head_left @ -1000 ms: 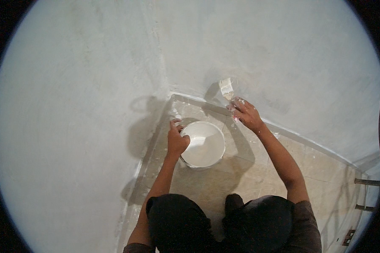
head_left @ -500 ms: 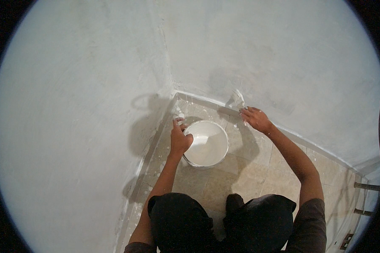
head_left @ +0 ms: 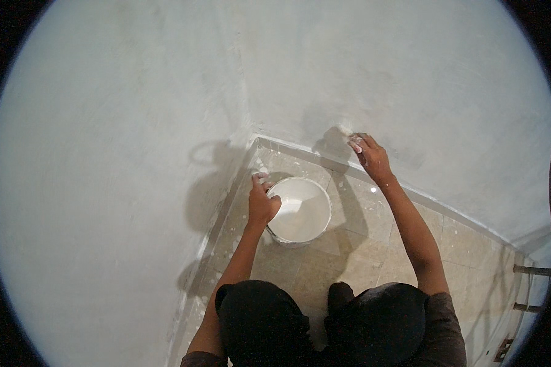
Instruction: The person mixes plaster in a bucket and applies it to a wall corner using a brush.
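Observation:
A round white bucket hangs or stands in front of my knees, with a pale liquid in its bottom. My left hand grips its left rim, the thumb over the inside and the fingers along the outside. Up at the right, my right hand is closed round a paintbrush, whose white-smeared head meets the lower part of the right wall. The fingers hide most of its handle. White smears show on the right fingertips.
Two pale grey walls meet at a corner above the bucket, with a skirting strip along their foot. Tiled floor with white spatters lies below. Dark metal bars and a wall socket are at the far right.
My right hand has moved up the right wall with the paintbrush, and the brush head now points up and left. My left hand and the bucket have hardly moved.

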`<action>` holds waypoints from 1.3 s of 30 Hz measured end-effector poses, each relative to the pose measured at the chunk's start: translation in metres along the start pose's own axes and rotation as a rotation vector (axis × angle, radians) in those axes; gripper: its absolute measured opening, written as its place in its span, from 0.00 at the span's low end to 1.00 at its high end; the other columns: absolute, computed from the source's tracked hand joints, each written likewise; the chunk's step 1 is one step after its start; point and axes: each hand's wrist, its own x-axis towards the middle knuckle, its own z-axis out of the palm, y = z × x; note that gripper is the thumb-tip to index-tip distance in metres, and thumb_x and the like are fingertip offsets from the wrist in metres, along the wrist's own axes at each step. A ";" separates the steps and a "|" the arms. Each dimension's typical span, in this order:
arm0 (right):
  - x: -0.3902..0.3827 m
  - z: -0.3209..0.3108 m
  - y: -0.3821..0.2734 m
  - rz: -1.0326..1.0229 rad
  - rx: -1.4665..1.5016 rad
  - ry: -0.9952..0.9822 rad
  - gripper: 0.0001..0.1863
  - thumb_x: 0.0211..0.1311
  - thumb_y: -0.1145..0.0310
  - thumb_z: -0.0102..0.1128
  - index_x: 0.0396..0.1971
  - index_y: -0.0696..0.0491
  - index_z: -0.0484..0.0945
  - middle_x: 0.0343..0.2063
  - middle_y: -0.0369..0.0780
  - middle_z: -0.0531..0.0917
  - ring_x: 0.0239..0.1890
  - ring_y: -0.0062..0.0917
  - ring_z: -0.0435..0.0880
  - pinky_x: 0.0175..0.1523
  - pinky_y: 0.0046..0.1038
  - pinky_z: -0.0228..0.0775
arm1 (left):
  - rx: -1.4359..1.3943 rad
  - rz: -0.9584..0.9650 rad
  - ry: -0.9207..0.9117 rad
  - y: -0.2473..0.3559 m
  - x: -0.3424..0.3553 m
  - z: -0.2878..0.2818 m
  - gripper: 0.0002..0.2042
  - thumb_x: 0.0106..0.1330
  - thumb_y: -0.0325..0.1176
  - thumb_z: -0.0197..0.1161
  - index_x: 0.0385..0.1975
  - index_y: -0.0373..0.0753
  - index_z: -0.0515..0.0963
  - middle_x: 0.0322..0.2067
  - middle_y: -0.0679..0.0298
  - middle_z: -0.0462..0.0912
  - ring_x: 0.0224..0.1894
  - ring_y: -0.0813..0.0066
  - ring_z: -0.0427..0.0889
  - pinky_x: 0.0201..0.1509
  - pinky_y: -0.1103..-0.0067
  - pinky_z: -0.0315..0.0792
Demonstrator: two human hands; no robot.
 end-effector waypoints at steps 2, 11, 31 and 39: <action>0.004 -0.012 -0.007 -0.083 -0.059 0.201 0.16 0.60 0.74 0.60 0.49 0.49 0.75 0.51 0.41 0.78 0.46 0.41 0.82 0.42 0.37 0.80 | -0.033 0.000 0.001 -0.002 0.000 -0.001 0.30 0.44 0.19 0.56 0.54 0.36 0.61 0.39 0.44 0.84 0.45 0.49 0.84 0.52 0.67 0.75; -0.037 0.032 0.000 -0.241 -0.207 0.074 0.18 0.52 0.76 0.63 0.45 0.49 0.78 0.55 0.44 0.77 0.57 0.41 0.78 0.56 0.38 0.76 | -0.027 -0.019 0.004 -0.011 0.001 0.001 0.31 0.45 0.19 0.56 0.54 0.37 0.61 0.39 0.45 0.84 0.45 0.48 0.83 0.52 0.67 0.74; -0.019 0.007 -0.020 -0.142 -0.171 0.410 0.20 0.45 0.79 0.65 0.42 0.47 0.82 0.48 0.40 0.82 0.50 0.38 0.83 0.46 0.33 0.80 | 0.000 -0.044 -0.011 -0.001 -0.002 -0.002 0.32 0.44 0.18 0.57 0.55 0.35 0.61 0.40 0.41 0.82 0.45 0.49 0.83 0.52 0.66 0.75; -0.054 0.056 -0.020 0.163 0.006 0.108 0.24 0.43 0.83 0.60 0.44 0.47 0.80 0.43 0.39 0.81 0.38 0.36 0.84 0.38 0.35 0.78 | 0.023 -0.037 0.000 0.007 -0.001 -0.001 0.30 0.44 0.19 0.56 0.54 0.35 0.61 0.40 0.41 0.82 0.45 0.50 0.83 0.51 0.66 0.75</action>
